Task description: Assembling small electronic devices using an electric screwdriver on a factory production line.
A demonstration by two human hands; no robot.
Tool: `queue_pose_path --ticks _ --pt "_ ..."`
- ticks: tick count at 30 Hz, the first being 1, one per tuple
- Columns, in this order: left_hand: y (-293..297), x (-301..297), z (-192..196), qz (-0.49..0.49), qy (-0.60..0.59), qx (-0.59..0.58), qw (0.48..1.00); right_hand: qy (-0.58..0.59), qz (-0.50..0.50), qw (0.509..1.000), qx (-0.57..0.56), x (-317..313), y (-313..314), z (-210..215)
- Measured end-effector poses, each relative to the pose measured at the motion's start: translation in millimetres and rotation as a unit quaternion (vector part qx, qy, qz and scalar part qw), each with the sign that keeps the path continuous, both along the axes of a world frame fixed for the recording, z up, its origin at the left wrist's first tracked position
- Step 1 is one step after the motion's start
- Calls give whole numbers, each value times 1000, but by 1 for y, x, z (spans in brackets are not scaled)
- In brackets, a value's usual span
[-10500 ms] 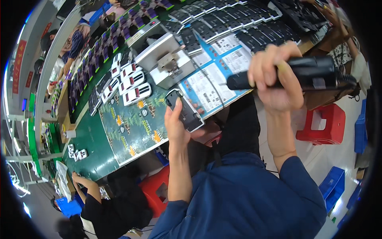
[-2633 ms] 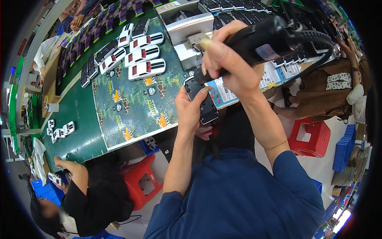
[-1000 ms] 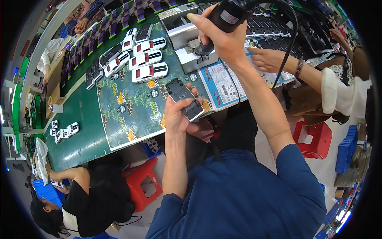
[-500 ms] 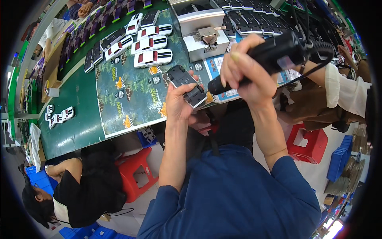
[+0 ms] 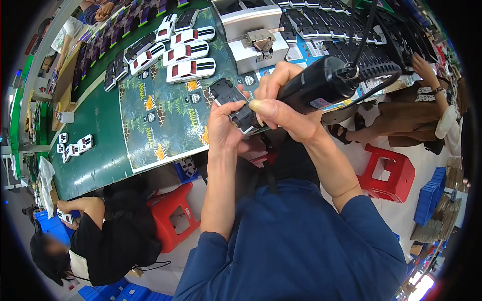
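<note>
A toy car, turned with its black underside up, is pinched in my left hand at the bench's near edge. My right hand is wrapped round a black corded electric screwdriver, which slants down toward the car. My right thumb and fingers cover the driver's tip and the car's near end, so contact between them cannot be made out. Just beyond, several white toy cars with black stripes stand on a jungle-patterned mat.
A metal fixture stands behind the car. Rows of upturned car bodies fill the back right. Smaller white car pieces lie at left. Red stools flank me. A co-worker sits at lower left; another person is at right.
My right hand and the screwdriver have moved left and closer over the car. The co-worker at lower left now shows a white car in hand. The person at right has shifted, an arm reaching up.
</note>
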State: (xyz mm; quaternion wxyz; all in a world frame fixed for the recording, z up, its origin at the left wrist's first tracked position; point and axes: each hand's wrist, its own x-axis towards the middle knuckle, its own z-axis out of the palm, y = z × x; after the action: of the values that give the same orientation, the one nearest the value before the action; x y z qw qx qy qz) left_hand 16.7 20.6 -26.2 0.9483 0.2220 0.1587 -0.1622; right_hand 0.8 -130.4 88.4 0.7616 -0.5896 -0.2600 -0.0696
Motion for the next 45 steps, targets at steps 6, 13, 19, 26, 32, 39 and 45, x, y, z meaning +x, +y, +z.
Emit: queue_pose_path --ticks 6,13,19,26,32,39,45 --pt "-1 2 -4 1 -9 -29 1000 -5 20 1000 1 2 0 -6" --pt "0 -1 0 -2 -8 -20 1000 47 -9 998 50 -4 1 -8" --pt "3 -2 0 -2 12 -19 1000 -10 12 1000 11 -4 -3 -6" --pt "7 -4 16 -8 -9 -44 999 29 35 991 129 -14 -15 4" --pt "33 -9 34 -1 -118 15 993 -39 -24 992 121 -10 -59 2" --pt "109 18 51 32 -493 808 320 -1 -62 992 107 -23 -92 -19" --pt "245 10 42 -80 -397 904 135 14 -39 993 109 -20 -80 -23"
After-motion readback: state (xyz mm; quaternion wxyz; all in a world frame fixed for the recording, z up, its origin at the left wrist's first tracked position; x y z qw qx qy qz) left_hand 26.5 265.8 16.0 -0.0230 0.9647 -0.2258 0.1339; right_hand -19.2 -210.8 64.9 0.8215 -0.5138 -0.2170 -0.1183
